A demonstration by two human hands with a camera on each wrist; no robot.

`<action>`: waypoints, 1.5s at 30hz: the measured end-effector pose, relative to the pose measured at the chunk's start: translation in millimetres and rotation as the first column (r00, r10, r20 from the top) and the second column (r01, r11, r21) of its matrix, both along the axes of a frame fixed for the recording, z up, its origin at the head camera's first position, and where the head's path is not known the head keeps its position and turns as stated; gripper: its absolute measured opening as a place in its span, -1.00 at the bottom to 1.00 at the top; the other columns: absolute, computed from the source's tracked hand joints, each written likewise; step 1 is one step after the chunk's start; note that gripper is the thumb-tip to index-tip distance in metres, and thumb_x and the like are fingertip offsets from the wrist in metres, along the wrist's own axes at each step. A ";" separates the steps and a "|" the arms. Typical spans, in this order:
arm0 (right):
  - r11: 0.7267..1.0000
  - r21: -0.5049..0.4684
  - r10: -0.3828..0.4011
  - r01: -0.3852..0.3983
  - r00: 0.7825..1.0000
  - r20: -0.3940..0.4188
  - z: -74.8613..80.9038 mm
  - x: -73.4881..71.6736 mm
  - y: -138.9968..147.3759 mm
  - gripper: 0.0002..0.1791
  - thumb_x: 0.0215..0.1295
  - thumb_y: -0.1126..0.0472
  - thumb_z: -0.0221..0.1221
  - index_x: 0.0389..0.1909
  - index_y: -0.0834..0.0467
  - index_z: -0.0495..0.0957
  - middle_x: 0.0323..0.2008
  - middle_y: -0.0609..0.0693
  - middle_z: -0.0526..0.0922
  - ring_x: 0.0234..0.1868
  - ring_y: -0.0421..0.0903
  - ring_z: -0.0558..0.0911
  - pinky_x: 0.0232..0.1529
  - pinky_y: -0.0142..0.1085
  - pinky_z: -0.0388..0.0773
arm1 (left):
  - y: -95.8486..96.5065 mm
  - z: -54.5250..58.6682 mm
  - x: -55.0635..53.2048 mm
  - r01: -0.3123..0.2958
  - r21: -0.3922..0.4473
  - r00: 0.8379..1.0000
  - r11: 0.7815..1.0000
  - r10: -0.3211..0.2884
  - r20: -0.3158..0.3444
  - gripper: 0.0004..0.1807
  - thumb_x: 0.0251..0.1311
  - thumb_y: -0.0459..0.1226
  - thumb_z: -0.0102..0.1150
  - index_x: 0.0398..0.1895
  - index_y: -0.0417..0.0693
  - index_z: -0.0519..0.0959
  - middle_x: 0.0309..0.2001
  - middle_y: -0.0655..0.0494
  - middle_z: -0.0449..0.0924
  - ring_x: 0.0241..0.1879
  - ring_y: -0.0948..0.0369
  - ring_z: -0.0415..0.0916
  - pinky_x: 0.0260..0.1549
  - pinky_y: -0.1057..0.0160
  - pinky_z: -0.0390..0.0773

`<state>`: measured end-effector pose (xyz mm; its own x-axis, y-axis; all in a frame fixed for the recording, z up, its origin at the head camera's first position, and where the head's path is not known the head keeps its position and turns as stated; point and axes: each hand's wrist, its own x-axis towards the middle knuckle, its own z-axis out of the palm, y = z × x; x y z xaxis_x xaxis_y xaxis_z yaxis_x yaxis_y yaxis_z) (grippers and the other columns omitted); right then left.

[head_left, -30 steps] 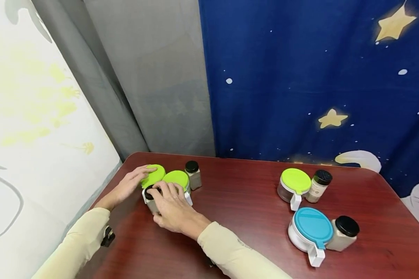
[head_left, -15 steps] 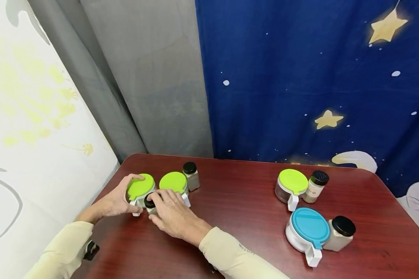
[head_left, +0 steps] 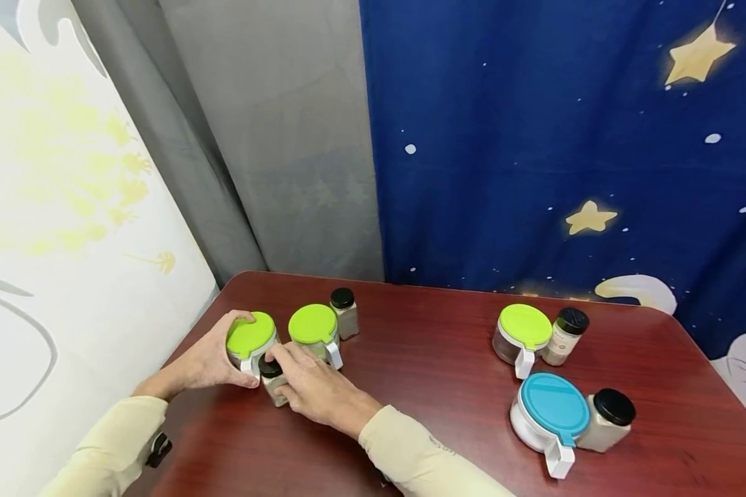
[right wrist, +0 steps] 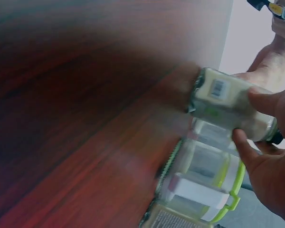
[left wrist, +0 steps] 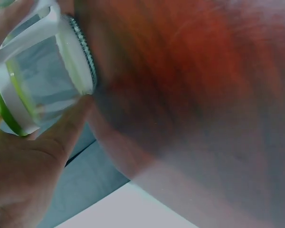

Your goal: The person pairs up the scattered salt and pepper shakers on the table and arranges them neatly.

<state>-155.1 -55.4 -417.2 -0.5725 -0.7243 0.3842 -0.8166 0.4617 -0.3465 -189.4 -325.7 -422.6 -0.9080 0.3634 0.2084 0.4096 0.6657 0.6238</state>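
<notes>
At the table's left end, my left hand [head_left: 210,355] curls round a clear seasoning jar with a lime-green lid [head_left: 251,335] and a white handle. That jar [left wrist: 45,71] stands on the table in the left wrist view. Just to its right, my right hand [head_left: 317,386] grips a square spice bottle with a black cap [head_left: 275,388]. Thumb and fingers press its sides in the right wrist view, where the bottle's barcode label [right wrist: 219,89] shows. Beyond my right hand stands a second lime-lidded jar [head_left: 313,324], with another black-capped spice bottle [head_left: 346,319] right behind it.
On the right of the reddish-brown table [head_left: 423,373] stand a third lime-lidded jar [head_left: 525,328], a black-capped shaker [head_left: 562,342], a blue-lidded jar [head_left: 555,407] and a square black-capped bottle [head_left: 606,424]. Curtains [head_left: 286,138] hang behind the back edge.
My left hand went from touching the lime lid to curling round that jar, which shifted left and nearer me. The spice bottle in my right hand also came slightly nearer, leaving the second lime-lidded jar.
</notes>
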 end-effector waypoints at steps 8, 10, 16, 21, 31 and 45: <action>0.990 -0.140 0.009 -0.018 0.998 -0.062 2.1 14.1 34.7 -0.43 0.37 0.08 0.33 0.31 0.03 0.35 0.15 -0.08 0.43 0.17 -0.22 0.44 0.13 -0.46 0.41 | -4.0 1.8 25.4 -0.075 -0.045 0.996 0.996 0.073 -0.058 0.17 -0.45 0.01 0.80 0.31 0.01 0.27 0.10 0.11 0.40 -0.02 0.17 0.41 -0.05 0.28 0.42; 0.981 -0.196 -0.015 0.002 0.998 -0.063 5.4 15.1 41.7 -0.42 0.33 0.08 0.37 0.29 0.03 0.38 0.14 -0.09 0.46 0.17 -0.23 0.46 0.17 -0.42 0.41 | -2.9 4.8 32.1 -0.083 -0.053 0.995 0.995 0.080 -0.058 0.17 -0.45 0.03 0.79 0.30 0.04 0.27 0.09 0.13 0.40 -0.03 0.19 0.41 -0.05 0.30 0.41; 0.932 -0.354 -0.022 0.084 0.984 0.176 9.9 24.6 65.4 -0.41 0.26 0.17 0.43 0.26 0.03 0.42 0.09 -0.15 0.49 0.02 -0.27 0.52 0.03 -0.41 0.49 | 15.1 13.4 56.1 -0.054 -0.058 0.997 0.997 0.050 -0.067 0.17 -0.53 0.11 0.79 0.26 0.14 0.29 0.07 0.21 0.42 -0.06 0.24 0.46 -0.07 0.37 0.43; 0.917 -0.377 -0.050 0.128 0.976 0.210 11.8 38.0 86.4 -0.41 0.20 0.21 0.47 0.21 0.03 0.46 0.03 -0.18 0.51 -0.12 -0.27 0.55 -0.09 -0.37 0.56 | 49.8 21.7 69.8 0.009 -0.077 0.996 0.997 -0.016 -0.092 0.16 -0.56 0.07 0.80 0.25 0.23 0.29 0.18 0.34 0.36 0.01 0.30 0.46 -0.03 0.36 0.45; 0.929 -0.335 -0.115 0.157 0.983 0.143 15.3 50.7 121.5 -0.44 0.20 0.19 0.48 0.19 0.00 0.49 0.07 -0.23 0.51 -0.09 -0.28 0.55 -0.08 -0.39 0.54 | 112.8 28.8 94.1 0.217 -0.096 0.963 0.971 -0.229 -0.139 0.11 -0.46 0.06 0.76 0.29 0.25 0.33 0.29 0.35 0.29 0.09 0.32 0.45 -0.01 0.22 0.54; 0.938 -0.191 -0.264 0.289 0.953 0.149 32.4 41.8 185.1 -0.43 0.18 0.30 0.46 0.16 0.04 0.42 -0.02 -0.15 0.51 -0.13 -0.23 0.53 -0.11 -0.27 0.55 | 194.6 21.8 68.1 0.192 -0.114 0.974 0.975 -0.204 -0.103 0.09 -0.43 0.04 0.70 0.34 0.25 0.35 0.27 0.33 0.25 0.00 0.32 0.46 -0.07 0.17 0.56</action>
